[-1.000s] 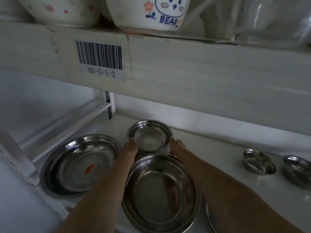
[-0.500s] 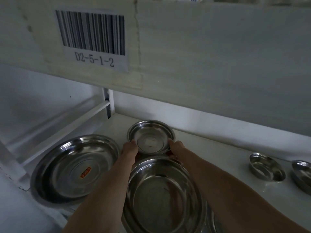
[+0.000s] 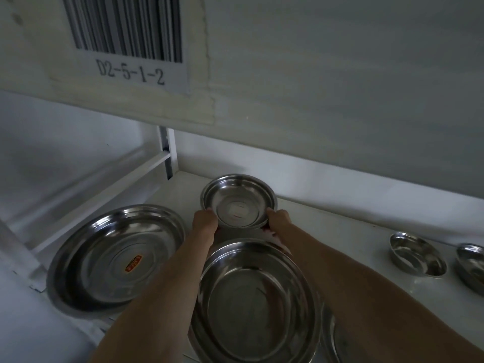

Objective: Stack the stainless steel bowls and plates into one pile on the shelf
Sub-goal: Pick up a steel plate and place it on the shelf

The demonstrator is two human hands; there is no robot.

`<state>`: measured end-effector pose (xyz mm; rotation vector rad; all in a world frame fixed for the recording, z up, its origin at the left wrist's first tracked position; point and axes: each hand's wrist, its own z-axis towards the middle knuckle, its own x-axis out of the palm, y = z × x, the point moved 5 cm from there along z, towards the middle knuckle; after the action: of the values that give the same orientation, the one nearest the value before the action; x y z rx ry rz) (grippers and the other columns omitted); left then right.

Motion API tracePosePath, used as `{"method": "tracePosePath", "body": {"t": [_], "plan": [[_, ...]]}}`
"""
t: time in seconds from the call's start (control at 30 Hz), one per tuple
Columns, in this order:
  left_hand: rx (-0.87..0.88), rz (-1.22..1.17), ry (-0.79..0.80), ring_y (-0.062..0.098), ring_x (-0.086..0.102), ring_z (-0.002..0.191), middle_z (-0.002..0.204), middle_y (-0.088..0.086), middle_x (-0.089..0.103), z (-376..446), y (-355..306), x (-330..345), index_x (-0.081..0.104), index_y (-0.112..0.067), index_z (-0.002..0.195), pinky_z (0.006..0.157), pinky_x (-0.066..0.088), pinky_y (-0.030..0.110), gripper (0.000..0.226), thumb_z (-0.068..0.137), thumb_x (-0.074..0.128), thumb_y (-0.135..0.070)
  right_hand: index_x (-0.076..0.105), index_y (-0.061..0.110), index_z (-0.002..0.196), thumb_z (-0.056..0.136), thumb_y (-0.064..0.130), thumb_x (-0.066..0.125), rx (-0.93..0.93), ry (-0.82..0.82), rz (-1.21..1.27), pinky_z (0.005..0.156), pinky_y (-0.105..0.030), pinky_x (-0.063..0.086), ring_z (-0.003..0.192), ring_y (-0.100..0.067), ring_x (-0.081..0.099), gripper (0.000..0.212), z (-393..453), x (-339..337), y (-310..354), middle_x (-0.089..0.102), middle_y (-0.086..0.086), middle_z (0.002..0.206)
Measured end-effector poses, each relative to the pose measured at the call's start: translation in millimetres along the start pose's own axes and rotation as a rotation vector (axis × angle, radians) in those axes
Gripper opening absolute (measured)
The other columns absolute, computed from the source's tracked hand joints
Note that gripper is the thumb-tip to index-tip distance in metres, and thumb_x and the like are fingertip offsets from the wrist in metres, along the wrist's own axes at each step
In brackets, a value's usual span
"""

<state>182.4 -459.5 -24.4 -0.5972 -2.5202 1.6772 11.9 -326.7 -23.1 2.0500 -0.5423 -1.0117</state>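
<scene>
A medium steel bowl sits toward the back of the white shelf. My left hand grips its left rim and my right hand grips its right rim. In front of it, between my forearms, lies a large steel plate. A second large steel plate with a red sticker lies to the left. Two small steel bowls stand at the right, one nearer the middle and one cut by the frame edge. Another plate's rim shows at the bottom right.
The upper shelf's front beam with a barcode label hangs low over the shelf. A white upright post and cross rail stand at the back left. The shelf's front edge runs under the left plate.
The camera has moved closer and lower, so the ceramic bowls above have left the view. Both hands stay on the medium bowl's rim, which has barely shifted.
</scene>
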Motion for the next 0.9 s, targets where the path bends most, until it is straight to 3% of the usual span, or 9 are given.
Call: {"method": "tracePosePath", "body": {"t": [0.07, 0.17, 0.27, 0.33, 0.47, 0.63, 0.7, 0.8, 0.9], "plan": [[0.013, -0.028, 0.017, 0.036, 0.060, 0.101, 0.121, 0.026, 0.060, -1.4, -4.7, 4.1, 0.051, 0.008, 0.126, 0.074, 0.048, 0.035, 0.041, 0.100, 0.041, -0.021, 0.065, 0.000, 0.100, 0.100, 0.033, 0.043, -0.020, -0.004, 0.009, 0.057, -0.029, 0.043, 0.057, -0.021, 0.058, 0.040, -6.3, -7.8, 4.8, 0.072, -0.019, 0.082], [0.009, -0.111, 0.030, 0.028, 0.060, 0.070, 0.106, 0.025, 0.060, -4.7, -10.9, 9.1, 0.052, 0.007, 0.124, 0.060, 0.052, 0.035, 0.038, 0.099, 0.043, -0.020, 0.065, 0.002, 0.097, 0.101, 0.033, 0.042, -0.052, -0.023, 0.054, 0.058, -0.030, 0.042, 0.059, -0.020, 0.057, 0.039, -12.4, -19.5, 10.5, 0.071, -0.017, 0.081], [0.035, -0.107, 0.020, 0.024, 0.059, 0.056, 0.096, 0.022, 0.062, -10.6, -17.4, 13.9, 0.055, 0.007, 0.117, 0.075, 0.059, 0.043, 0.036, 0.098, 0.044, -0.022, 0.061, 0.007, 0.083, 0.101, 0.033, 0.042, -0.070, -0.065, 0.108, 0.052, -0.028, 0.040, 0.057, -0.019, 0.057, 0.036, -20.7, -34.0, 12.9, 0.070, -0.015, 0.078], [0.066, -0.112, 0.017, 0.027, 0.062, 0.055, 0.089, 0.022, 0.065, -19.6, -24.0, 15.7, 0.059, 0.009, 0.112, 0.082, 0.059, 0.046, 0.038, 0.097, 0.045, -0.022, 0.057, 0.012, 0.072, 0.101, 0.031, 0.043, -0.091, -0.095, 0.155, 0.049, -0.027, 0.040, 0.055, -0.018, 0.055, 0.038, -27.3, -43.5, 13.8, 0.065, -0.011, 0.072], [0.135, -0.135, 0.045, 0.032, 0.065, 0.069, 0.088, 0.020, 0.066, -43.8, -36.0, 19.8, 0.064, 0.007, 0.109, 0.071, 0.058, 0.036, 0.038, 0.097, 0.045, -0.023, 0.058, 0.016, 0.068, 0.100, 0.035, 0.040, -0.136, -0.151, 0.197, 0.058, -0.032, 0.046, 0.060, -0.022, 0.058, 0.041, -41.9, -59.7, 11.4, 0.065, -0.011, 0.074], [0.231, -0.130, 0.099, 0.031, 0.067, 0.076, 0.098, 0.026, 0.069, -79.6, -43.4, 28.3, 0.063, 0.009, 0.111, 0.084, 0.058, 0.047, 0.042, 0.099, 0.043, -0.025, 0.061, 0.016, 0.061, 0.099, 0.040, 0.033, -0.202, -0.238, 0.153, 0.066, -0.040, 0.051, 0.067, -0.029, 0.062, 0.053, -62.4, -86.2, 1.8, 0.067, -0.012, 0.070], [0.273, -0.091, 0.127, 0.026, 0.066, 0.074, 0.100, 0.025, 0.070, -97.1, -45.0, 31.9, 0.063, 0.006, 0.109, 0.081, 0.059, 0.042, 0.042, 0.100, 0.040, -0.027, 0.059, 0.016, 0.058, 0.100, 0.039, 0.031, -0.234, -0.272, 0.148, 0.074, -0.044, 0.054, 0.073, -0.033, 0.066, 0.055, -72.7, -98.1, -0.9, 0.067, -0.012, 0.069], [0.308, -0.079, 0.169, 0.018, 0.067, 0.068, 0.095, 0.016, 0.070, -121.5, -44.5, 38.1, 0.063, 0.002, 0.106, 0.062, 0.055, 0.024, 0.040, 0.101, 0.039, -0.030, 0.057, 0.018, 0.059, 0.100, 0.040, 0.031, -0.245, -0.318, 0.156, 0.077, -0.047, 0.055, 0.079, -0.038, 0.070, 0.054, -88.4, -116.8, -8.6, 0.066, -0.012, 0.068], [0.305, -0.114, 0.235, 0.016, 0.066, 0.071, 0.088, 0.010, 0.068, -146.5, -39.6, 46.2, 0.063, -0.005, 0.096, 0.065, 0.055, 0.024, 0.034, 0.101, 0.040, -0.030, 0.056, 0.018, 0.060, 0.102, 0.039, 0.032, -0.260, -0.364, 0.158, 0.077, -0.046, 0.054, 0.078, -0.037, 0.069, 0.052, -103.7, -139.1, -20.5, 0.061, -0.007, 0.060]]}}
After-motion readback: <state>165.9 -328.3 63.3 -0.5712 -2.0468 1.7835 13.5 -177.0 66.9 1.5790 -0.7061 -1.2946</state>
